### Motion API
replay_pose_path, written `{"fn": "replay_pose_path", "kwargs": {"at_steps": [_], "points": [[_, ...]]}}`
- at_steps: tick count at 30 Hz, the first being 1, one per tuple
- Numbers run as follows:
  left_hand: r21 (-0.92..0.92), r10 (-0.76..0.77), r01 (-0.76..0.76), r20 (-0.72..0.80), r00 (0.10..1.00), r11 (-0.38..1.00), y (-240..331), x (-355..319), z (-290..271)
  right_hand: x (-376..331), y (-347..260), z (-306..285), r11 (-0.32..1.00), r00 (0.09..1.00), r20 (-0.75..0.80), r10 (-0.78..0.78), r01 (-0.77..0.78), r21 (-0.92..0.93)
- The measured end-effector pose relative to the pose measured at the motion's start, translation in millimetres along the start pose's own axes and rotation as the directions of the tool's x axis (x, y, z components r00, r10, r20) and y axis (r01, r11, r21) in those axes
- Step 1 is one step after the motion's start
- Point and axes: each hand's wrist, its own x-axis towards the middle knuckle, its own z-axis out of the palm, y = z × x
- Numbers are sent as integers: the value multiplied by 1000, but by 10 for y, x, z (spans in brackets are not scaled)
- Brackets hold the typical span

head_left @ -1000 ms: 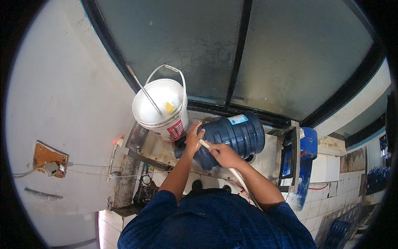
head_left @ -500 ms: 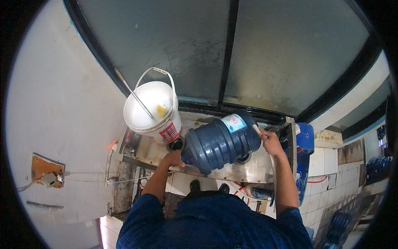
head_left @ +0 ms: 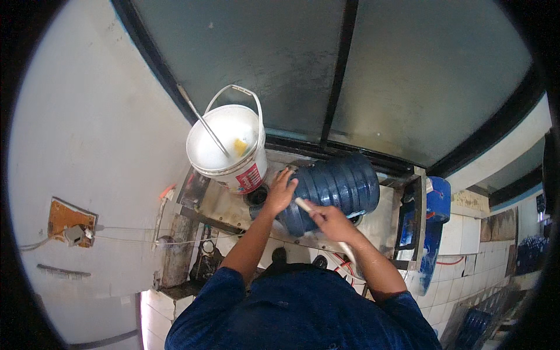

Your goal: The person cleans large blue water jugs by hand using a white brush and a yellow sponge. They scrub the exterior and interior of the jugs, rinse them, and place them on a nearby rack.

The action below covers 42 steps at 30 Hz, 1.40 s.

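A large dark-blue ribbed water jug [head_left: 345, 182] lies on its side across a metal counter [head_left: 224, 211]; it looks wet. My left hand [head_left: 282, 191] rests on its left end, fingers stretched out and apart. In my closed right hand [head_left: 330, 223] is a pale hose [head_left: 303, 204], its end pointing at the jug's left part. The rest of the hose trails down beneath my right forearm. Just behind my left hand stands a white bucket [head_left: 217, 169] with a raised handle, holding a long metal rod [head_left: 201, 119] and something yellow [head_left: 240, 146].
Dark-framed glass panels [head_left: 251, 64] rise behind the counter. A blue container [head_left: 438, 198] stands beyond its right end. On the left wall [head_left: 111, 134] a cable runs from a small box [head_left: 74, 234] toward the counter. Red tubing [head_left: 344, 267] lies low near my feet.
The jug has rolled, so its label has left the top. My left hand has moved up onto its end. My right hand brought the hose from the right end to the left part.
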Motion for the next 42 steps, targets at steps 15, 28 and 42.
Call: {"fn": "replay_pose_path", "kwargs": {"at_steps": [15,28,42], "points": [[241,-211,57,681,701,969,-1262,-505,-352,-435,673,-1169,960,942,-226,247,-269,-71],[699,278,-118,-120,953,705,-1337,-715,-257,-58,767,-1058,987,946,-288,151,-161,-11],[588,-287,99,237,928,803,-742,-701,-675,380,-29,209,981,976,112,188,-182,-62]]}}
